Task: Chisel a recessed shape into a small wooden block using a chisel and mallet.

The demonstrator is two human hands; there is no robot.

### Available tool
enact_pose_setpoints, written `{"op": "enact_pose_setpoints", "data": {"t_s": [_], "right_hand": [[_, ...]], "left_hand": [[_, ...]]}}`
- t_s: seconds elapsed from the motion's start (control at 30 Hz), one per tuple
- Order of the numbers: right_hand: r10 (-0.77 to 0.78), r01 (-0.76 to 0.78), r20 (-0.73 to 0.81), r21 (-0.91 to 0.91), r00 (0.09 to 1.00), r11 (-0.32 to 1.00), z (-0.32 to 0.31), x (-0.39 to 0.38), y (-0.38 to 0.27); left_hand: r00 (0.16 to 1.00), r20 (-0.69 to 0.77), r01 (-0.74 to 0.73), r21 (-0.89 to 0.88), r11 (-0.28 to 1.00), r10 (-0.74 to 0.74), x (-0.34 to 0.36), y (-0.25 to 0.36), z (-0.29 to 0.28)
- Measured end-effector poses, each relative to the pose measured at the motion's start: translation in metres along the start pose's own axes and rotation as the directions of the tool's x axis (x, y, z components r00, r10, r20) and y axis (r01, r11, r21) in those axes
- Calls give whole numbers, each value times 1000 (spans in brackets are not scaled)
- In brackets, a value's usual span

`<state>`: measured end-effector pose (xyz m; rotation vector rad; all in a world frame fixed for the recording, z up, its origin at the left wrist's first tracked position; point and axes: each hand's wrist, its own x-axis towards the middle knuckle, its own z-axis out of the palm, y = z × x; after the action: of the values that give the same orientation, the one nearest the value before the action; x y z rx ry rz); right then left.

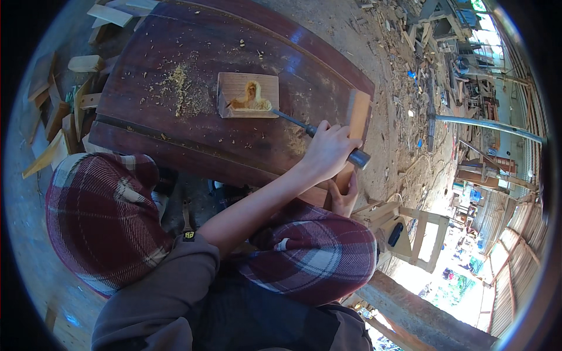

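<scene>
A small wooden block [225, 82] lies on a dark red-brown wooden panel [205, 134], with a yellowish hollow carved into its face. My left hand [329, 149] is closed round the dark handle of a chisel [297, 121]. The chisel's thin metal shaft slants left, its tip at the lower right of the hollow. Below that, my right hand [344, 196] is closed on a length of brown wood [358, 114], which passes behind my left hand. Part of the right hand's grip is hidden.
Wood shavings [178, 82] are scattered over the panel's left part. Offcuts [64, 111] lie heaped at the left. A brush [186, 215] rests below the panel's near edge. A wooden stand [424, 240] with a dark oblong object [396, 232] is at the right, near my knee.
</scene>
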<state>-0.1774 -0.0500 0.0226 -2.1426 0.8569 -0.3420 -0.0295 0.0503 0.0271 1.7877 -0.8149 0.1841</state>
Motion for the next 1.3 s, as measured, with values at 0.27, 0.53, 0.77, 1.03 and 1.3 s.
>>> {"op": "enact_pose_setpoints", "data": {"t_s": [0.27,0.53,0.77,1.03,1.3], "right_hand": [[103,-101,-148,20,984,995,-24,-3,10],[106,-110,-112,-29,988,994,-25,-4,16],[128,-127,-78,21,989,992,-30,-4,10],[147,-140,-152,58,977,988,-42,-6,16],[137,-136,-105,11,985,991,-45,-5,13]], "left_hand": [[999,44,31,23,999,-32,13,-3,7],[999,29,41,67,997,-43,8,-4,10],[995,72,61,73,995,-66,10,-6,9],[990,120,64,93,994,-75,10,0,10],[983,160,75,86,994,-88,12,2,9]]}}
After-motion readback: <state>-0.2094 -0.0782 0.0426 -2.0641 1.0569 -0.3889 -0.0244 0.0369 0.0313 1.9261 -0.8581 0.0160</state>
